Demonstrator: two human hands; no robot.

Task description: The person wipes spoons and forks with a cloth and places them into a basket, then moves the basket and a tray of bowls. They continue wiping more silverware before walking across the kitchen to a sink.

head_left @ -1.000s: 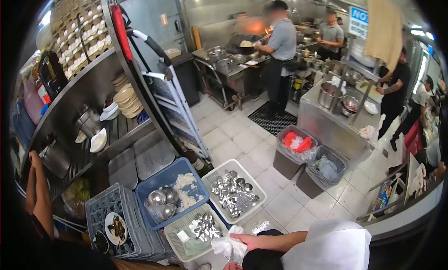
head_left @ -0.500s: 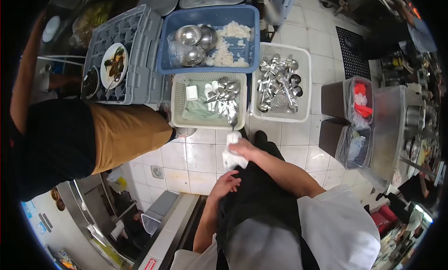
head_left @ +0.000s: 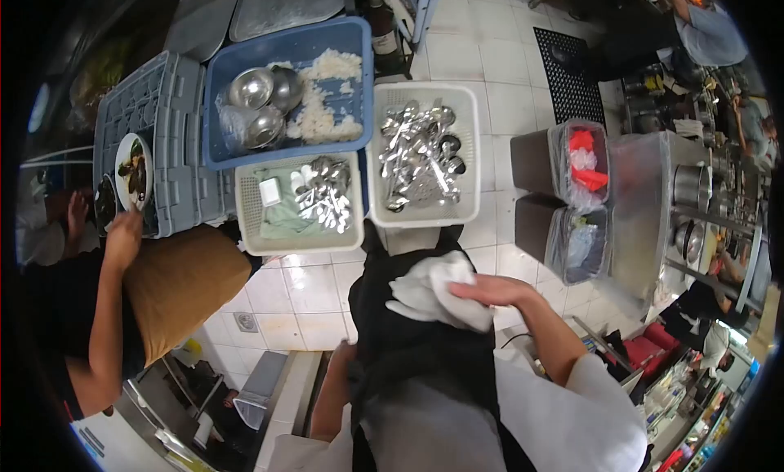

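My right hand (head_left: 492,291) is closed on a white cloth (head_left: 441,292), which hangs loosely in front of my black apron. Whether anything lies inside its folds I cannot see. My left hand (head_left: 343,356) is low beside the apron's left edge, its fingers mostly hidden. Ahead of me stands a white basket (head_left: 300,245) lined with green cloth, holding spoons (head_left: 327,202) and a small white box (head_left: 269,192). To its right, a second white basket (head_left: 472,158) is full of mixed cutlery (head_left: 420,153), including ladles and a slotted skimmer.
A blue tub (head_left: 369,76) holds metal bowls (head_left: 265,100) and rice scraps. Grey dish racks (head_left: 175,145) stand on the left, with a plate of food scraps (head_left: 133,171) and a co-worker's hand (head_left: 124,233) beside it. Two lined bins (head_left: 535,174) are on the right.
My right hand has moved right and nearer my body with the cloth. My left hand has dropped back beside the apron. The view has shifted right, and the co-worker's arm now reaches the plate.
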